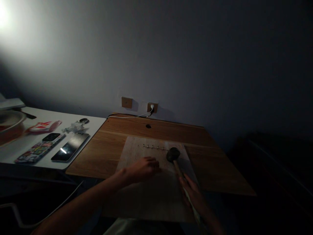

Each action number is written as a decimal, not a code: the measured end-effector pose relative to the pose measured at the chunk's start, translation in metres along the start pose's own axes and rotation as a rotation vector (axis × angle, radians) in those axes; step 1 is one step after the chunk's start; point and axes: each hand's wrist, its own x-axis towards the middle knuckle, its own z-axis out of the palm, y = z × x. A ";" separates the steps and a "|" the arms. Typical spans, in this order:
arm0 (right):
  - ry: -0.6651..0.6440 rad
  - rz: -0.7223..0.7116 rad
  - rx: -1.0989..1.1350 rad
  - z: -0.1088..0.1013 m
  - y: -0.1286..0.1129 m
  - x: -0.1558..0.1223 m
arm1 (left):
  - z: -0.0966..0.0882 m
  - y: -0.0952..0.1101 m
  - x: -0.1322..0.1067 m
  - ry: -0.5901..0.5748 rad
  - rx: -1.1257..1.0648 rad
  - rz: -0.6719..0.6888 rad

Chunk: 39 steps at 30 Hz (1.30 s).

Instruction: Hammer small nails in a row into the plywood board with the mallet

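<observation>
My right hand [192, 191] is wrapped around the handle of a mallet [173, 154] with a dark round head. That head rests over the right end of a row of several small nails [157, 147], and hides what lies beneath it. The nails stand in a line across the far part of a pale wooden board [133, 150]. On the near side of the row, my left hand [145, 169] hovers over or rests on the board. Its fingers are curled together, and dim light hides whether anything is between them.
The board lies on a brown wooden table [102, 137]. On a white table [95, 124] to the left are a phone [70, 148], a patterned case [39, 150], a red and white packet [46, 126], crumpled plastic [75, 127] and a bowl [12, 125]. A plugged-in cable [137, 116] runs along the wall.
</observation>
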 end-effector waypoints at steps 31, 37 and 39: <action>0.025 0.002 -0.021 0.001 0.005 -0.001 | 0.007 -0.094 -0.047 0.236 -0.219 -0.740; -0.092 -0.068 0.016 0.026 -0.025 -0.009 | 0.010 -0.101 -0.046 0.273 -0.340 -0.724; -0.155 -0.110 0.007 0.042 -0.036 -0.006 | 0.010 -0.101 -0.046 0.291 -0.365 -0.738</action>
